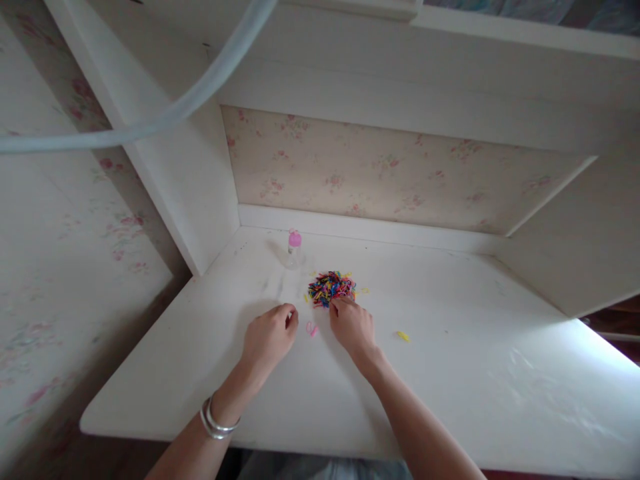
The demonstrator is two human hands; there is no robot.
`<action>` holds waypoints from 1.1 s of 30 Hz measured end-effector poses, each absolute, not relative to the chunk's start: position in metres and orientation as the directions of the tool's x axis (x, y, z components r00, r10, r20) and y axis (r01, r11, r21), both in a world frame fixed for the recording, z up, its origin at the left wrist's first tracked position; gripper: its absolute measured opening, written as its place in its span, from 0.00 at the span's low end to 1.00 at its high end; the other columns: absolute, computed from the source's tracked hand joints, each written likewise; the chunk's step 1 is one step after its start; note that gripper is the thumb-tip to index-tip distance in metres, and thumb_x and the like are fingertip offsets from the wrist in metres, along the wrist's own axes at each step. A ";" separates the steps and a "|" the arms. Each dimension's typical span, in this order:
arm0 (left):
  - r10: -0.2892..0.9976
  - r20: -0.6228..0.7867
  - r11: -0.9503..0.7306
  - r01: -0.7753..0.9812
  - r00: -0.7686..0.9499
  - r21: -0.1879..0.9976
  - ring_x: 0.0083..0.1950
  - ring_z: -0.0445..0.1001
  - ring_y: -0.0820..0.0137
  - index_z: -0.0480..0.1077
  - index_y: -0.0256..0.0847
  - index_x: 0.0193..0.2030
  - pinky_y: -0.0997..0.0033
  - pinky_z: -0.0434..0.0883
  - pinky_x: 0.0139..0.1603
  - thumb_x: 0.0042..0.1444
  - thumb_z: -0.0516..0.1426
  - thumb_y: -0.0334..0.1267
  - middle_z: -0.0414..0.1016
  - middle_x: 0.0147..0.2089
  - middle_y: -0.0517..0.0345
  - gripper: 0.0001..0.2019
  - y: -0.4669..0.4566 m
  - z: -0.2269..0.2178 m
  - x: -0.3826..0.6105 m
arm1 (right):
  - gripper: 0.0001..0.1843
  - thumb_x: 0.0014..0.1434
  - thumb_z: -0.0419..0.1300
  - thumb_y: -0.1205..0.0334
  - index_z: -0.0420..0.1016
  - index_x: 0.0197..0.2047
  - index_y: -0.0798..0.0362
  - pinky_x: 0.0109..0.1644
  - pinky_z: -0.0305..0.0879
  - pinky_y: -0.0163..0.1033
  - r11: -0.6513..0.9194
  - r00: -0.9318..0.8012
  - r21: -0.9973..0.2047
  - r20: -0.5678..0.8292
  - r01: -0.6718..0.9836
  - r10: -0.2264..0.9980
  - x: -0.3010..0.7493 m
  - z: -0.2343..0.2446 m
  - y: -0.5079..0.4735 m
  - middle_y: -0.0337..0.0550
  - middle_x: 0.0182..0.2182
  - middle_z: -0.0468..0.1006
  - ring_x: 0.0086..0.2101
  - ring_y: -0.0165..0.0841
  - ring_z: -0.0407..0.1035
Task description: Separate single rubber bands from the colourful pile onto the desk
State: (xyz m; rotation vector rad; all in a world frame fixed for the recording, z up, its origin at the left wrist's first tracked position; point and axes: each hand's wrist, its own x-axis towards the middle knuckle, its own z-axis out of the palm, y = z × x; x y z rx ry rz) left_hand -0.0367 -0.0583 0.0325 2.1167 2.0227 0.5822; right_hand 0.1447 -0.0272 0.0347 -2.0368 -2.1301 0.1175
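Observation:
A small heap of tiny multicoloured rubber bands (pixel 331 288) lies on the white desk (pixel 450 333). My right hand (pixel 353 326) rests just below the heap, its fingertips curled and touching the pile's near edge. My left hand (pixel 269 337), with silver bangles at the wrist, sits to the left with fingers curled in a pinch; what it holds is too small to make out. A pink band (pixel 312 329) lies between the two hands. A yellow band (pixel 403 336) lies alone to the right.
A small clear bottle with a pink cap (pixel 295 248) stands behind the heap. White side panels enclose the desk left and right, and a shelf runs overhead. Floral wallpaper covers the back. A pale tube (pixel 165 117) arcs across the upper left.

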 end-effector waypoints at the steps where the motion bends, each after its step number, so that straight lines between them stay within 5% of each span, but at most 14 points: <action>1: 0.988 0.148 -0.095 0.927 0.043 0.363 0.36 0.76 0.69 0.72 0.47 0.39 0.73 0.62 0.34 0.62 0.49 0.40 0.79 0.37 0.59 0.11 -0.059 0.031 -0.036 | 0.18 0.66 0.45 0.58 0.77 0.39 0.46 0.34 0.59 0.34 0.059 -0.038 -0.199 0.109 0.978 0.993 0.147 0.035 -0.032 0.42 0.40 0.78 0.34 0.32 0.72; 7: 0.953 0.079 -0.302 0.893 0.293 0.332 0.39 0.75 0.69 0.74 0.47 0.37 0.72 0.65 0.36 0.65 0.45 0.41 0.76 0.38 0.58 0.16 -0.063 0.024 -0.028 | 0.19 0.68 0.44 0.57 0.77 0.42 0.45 0.31 0.55 0.30 0.214 -0.155 -0.291 0.213 0.932 0.965 0.151 0.025 -0.071 0.40 0.35 0.77 0.32 0.28 0.72; 33: 0.925 0.092 -0.372 0.831 0.369 0.414 0.39 0.74 0.71 0.74 0.51 0.46 0.73 0.67 0.41 0.64 0.47 0.39 0.74 0.41 0.59 0.14 -0.063 0.018 -0.025 | 0.18 0.67 0.45 0.58 0.76 0.38 0.46 0.29 0.55 0.31 0.243 -0.224 -0.275 0.100 0.930 0.970 0.138 0.011 -0.087 0.38 0.33 0.77 0.29 0.28 0.72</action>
